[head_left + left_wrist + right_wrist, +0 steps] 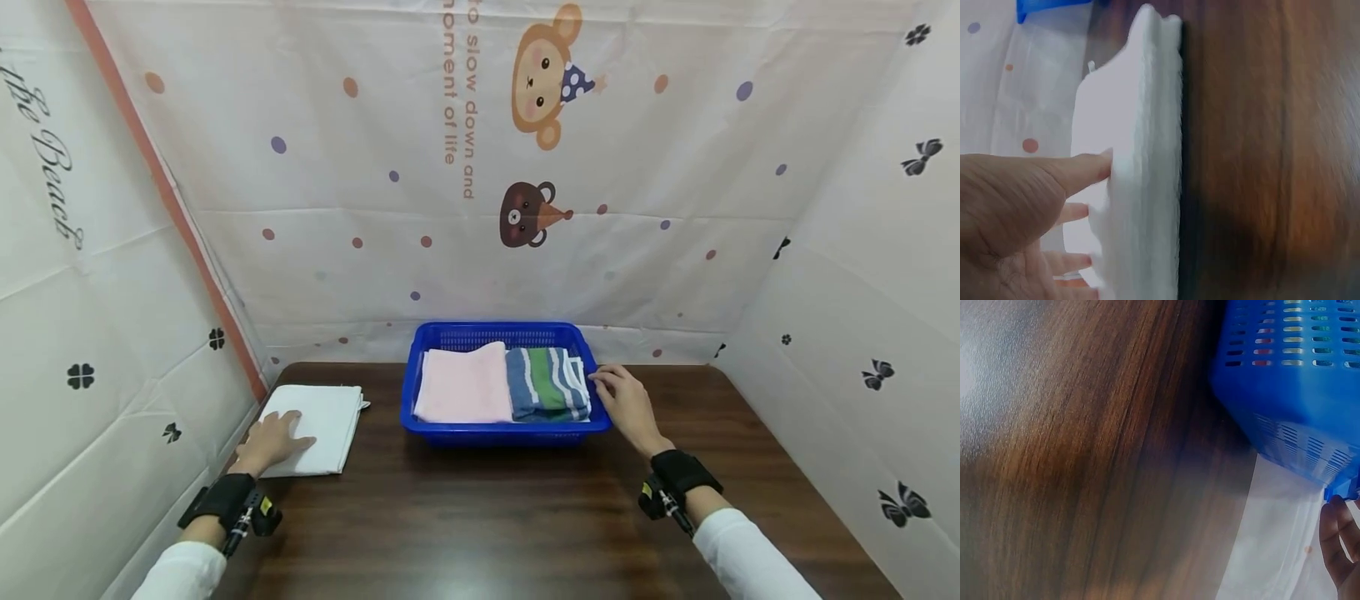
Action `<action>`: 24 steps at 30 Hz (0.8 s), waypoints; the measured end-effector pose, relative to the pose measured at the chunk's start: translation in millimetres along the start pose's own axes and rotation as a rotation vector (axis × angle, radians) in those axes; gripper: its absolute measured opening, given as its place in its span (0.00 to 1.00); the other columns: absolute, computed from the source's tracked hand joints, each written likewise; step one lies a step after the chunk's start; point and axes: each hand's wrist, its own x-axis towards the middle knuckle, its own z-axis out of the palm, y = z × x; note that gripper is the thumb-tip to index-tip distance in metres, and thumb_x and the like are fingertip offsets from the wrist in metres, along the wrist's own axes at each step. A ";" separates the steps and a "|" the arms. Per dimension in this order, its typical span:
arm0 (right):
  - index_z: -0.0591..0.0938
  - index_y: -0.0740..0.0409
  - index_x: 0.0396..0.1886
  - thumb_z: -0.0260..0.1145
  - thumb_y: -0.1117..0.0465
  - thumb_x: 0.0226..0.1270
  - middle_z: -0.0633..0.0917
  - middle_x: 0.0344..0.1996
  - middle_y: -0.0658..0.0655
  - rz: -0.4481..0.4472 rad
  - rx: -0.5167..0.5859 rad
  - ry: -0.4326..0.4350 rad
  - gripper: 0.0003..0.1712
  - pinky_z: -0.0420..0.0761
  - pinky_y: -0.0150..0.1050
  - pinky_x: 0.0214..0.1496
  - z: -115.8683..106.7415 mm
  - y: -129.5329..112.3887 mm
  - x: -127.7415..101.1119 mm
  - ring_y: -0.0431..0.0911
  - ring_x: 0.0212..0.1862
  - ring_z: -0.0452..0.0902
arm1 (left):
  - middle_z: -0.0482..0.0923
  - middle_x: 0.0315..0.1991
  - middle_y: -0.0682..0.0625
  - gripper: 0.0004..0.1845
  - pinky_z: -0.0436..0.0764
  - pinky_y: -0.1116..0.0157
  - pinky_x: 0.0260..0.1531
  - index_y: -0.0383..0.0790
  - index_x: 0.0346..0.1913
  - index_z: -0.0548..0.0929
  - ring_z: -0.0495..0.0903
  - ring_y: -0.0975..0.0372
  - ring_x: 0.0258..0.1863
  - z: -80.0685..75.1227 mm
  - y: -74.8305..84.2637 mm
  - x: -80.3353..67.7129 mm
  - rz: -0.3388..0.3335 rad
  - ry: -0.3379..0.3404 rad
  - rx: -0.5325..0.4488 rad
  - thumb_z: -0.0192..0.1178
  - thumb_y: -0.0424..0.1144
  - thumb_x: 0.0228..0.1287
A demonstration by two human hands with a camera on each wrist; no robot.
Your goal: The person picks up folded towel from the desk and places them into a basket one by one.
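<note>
A blue plastic basket (506,431) stands at the back middle of the table. Inside it lie a folded pink towel (465,385) on the left and a folded striped towel (546,385) in blue, green and white on the right. My right hand (624,407) holds the basket's right rim; in the right wrist view its fingers (1334,540) reach the rim from below. On the left, a folded white towel (326,425) lies flat in thick layers. My left hand (272,442) rests on it with fingers spread, the thumb (1088,172) near the folded edge.
The dark brown wooden table (465,525) reaches back to a printed white cloth wall (322,275) behind the basket. More white cloth hangs at the left and right sides. A small white loop (365,405) sticks out from the white towel.
</note>
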 end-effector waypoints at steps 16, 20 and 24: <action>0.88 0.66 0.45 0.63 0.68 0.74 0.85 0.48 0.64 0.033 0.023 0.071 0.09 0.83 0.56 0.48 3.4 1.7 -2.2 0.59 0.49 0.84 | 0.61 0.66 0.20 0.44 0.73 0.23 0.44 0.32 0.68 0.71 0.61 0.21 0.62 15.3 8.0 -57.1 0.094 -0.014 0.052 0.68 0.63 0.61; 0.88 0.65 0.46 0.63 0.67 0.74 0.84 0.50 0.62 0.097 0.022 0.081 0.10 0.81 0.50 0.44 6.7 -1.1 -7.7 0.56 0.46 0.83 | 0.61 0.65 0.22 0.45 0.74 0.24 0.42 0.36 0.67 0.73 0.62 0.22 0.61 24.4 15.5 -71.9 0.081 -0.037 0.050 0.69 0.66 0.57; 0.89 0.64 0.46 0.64 0.67 0.73 0.85 0.50 0.61 0.120 0.018 0.088 0.10 0.79 0.45 0.40 9.5 -5.9 -6.8 0.54 0.44 0.84 | 0.62 0.64 0.24 0.44 0.77 0.26 0.38 0.38 0.66 0.74 0.63 0.24 0.60 27.4 25.5 -88.8 0.092 -0.023 0.043 0.70 0.66 0.55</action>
